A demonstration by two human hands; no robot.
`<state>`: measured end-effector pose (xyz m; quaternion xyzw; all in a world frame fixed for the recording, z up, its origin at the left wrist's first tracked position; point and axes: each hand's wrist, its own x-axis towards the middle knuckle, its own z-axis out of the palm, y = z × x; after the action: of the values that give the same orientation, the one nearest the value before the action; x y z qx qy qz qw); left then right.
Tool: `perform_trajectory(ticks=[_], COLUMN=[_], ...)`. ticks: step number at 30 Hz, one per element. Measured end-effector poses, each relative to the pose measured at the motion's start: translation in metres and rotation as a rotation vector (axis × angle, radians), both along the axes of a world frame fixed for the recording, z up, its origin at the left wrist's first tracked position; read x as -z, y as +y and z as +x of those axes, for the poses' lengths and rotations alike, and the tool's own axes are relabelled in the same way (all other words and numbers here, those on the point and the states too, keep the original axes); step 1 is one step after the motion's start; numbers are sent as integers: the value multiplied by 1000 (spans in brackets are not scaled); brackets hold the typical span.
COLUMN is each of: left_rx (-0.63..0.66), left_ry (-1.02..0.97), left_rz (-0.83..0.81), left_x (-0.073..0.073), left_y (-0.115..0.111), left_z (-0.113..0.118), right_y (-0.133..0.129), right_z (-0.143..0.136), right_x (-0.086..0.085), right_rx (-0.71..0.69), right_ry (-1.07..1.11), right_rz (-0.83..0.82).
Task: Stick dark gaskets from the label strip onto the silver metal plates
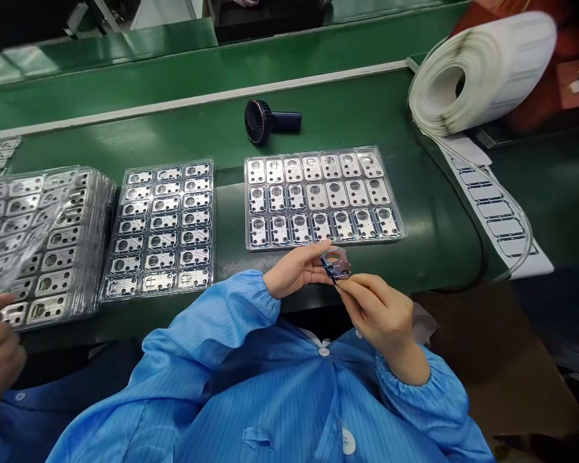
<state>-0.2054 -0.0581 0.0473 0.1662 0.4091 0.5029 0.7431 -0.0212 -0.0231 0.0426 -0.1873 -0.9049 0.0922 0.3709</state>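
My left hand [302,269] holds a small metal plate [336,263] with a round opening, just in front of a clear tray. My right hand [379,308] is closed at the plate's lower edge, its thumb and forefinger pinched together there; whether a dark strip at the fingertips is a separate piece is too small to tell. Directly beyond lies the tray [318,196] with three rows of similar silvery plates. Left of it, a second tray [159,225] of plates lies lengthwise on the green table [197,138].
A small black fan [265,122] lies behind the trays. At the right stands a large label roll [477,77], its strip [496,212] and a cable running forward. Stacked trays [53,244] are at left, beside another person's hand [0,354].
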Motion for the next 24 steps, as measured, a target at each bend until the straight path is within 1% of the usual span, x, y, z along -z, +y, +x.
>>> perform_trajectory(ticks=[3,7,9,12,15,18,21,24], left_rx=[1,26,42,21,-5,3,46,92], left_ry=[-22,-21,-26,-59,-63,-40,-19,-26], left_rz=[37,58,56,24,-8,1,46,125], left_x=[-1,1,2,2,3,4,4,2], left_y=[-1,-2,-1,0,1,0,0,-2], left_z=[-1,-2,-2,-2,-1,-1,-1,-3], right_y=[0,2,3,2,1,0,0,0], right_z=[4,8,9,9,11,14,14,13], right_x=[0,2,3,4,2,0,-1,-2], right_rx=[-2,-25,-42,-60,-94,-123,-126,-120], right_ry=[-46,-87,-107,-145,-171,-170,-150,-130], right_rz=[90,145,171,196,207,188,150,135])
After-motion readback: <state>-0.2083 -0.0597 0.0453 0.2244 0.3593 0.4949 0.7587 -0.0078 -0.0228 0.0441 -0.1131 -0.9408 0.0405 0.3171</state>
